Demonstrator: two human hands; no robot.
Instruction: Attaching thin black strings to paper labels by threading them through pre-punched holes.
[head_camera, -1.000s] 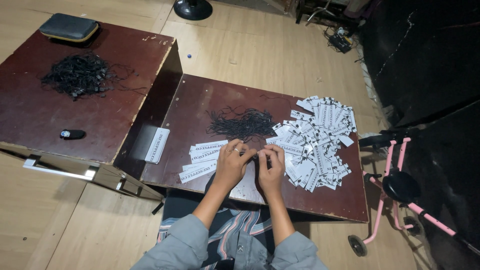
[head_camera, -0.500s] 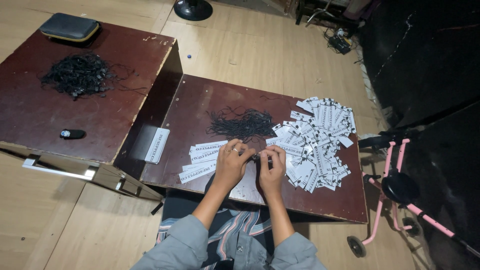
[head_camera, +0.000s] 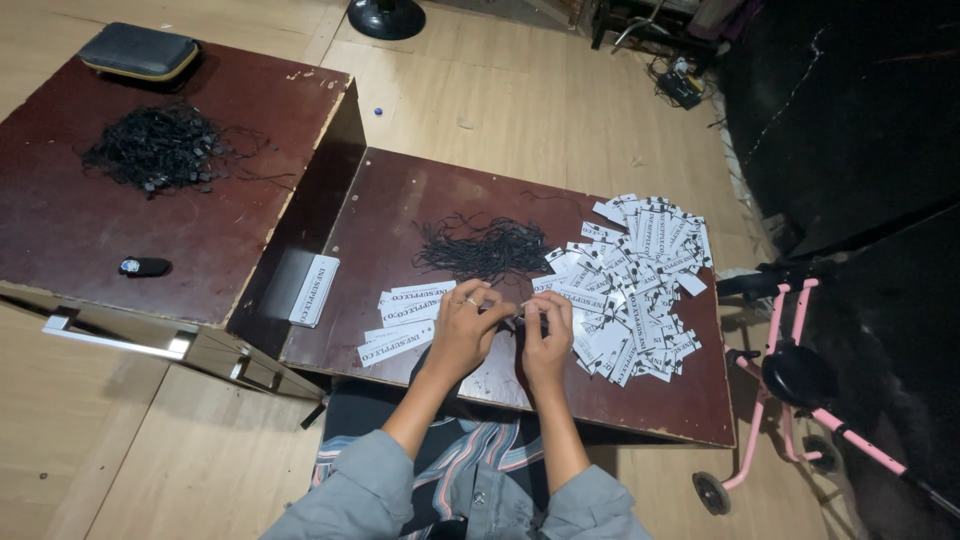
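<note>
The biggest thing is the pale wooden floor (head_camera: 520, 90), with lots of open room at the top and on the left. On it stand two dark brown boards with worn, scratched tops. The higher table (head_camera: 60, 230) is on the left, and its right edge sits just above the low table (head_camera: 400, 200). The low table has bare room near its left side and along its front edge.

A pink metal frame with wheels (head_camera: 790, 400) stands just past the low table's right edge.

A big messy pile of white paper tags (head_camera: 640, 280) covers the right part of the low table. A few flat tags lie in a small row (head_camera: 400, 320) on the left. Between them is a fluffy heap of thin black strings (head_camera: 480, 248). Another string heap (head_camera: 155, 150) sits on the higher table, near a soft grey case (head_camera: 140, 52) and a small black object (head_camera: 145, 266).

The left hand (head_camera: 462, 330) and right hand (head_camera: 546, 335) meet near the front edge, fingers pinched on one small tag (head_camera: 524, 308) between them. It is too small to see well.

The hands have stayed in the same spot as a moment ago, and the piles have not moved.
</note>
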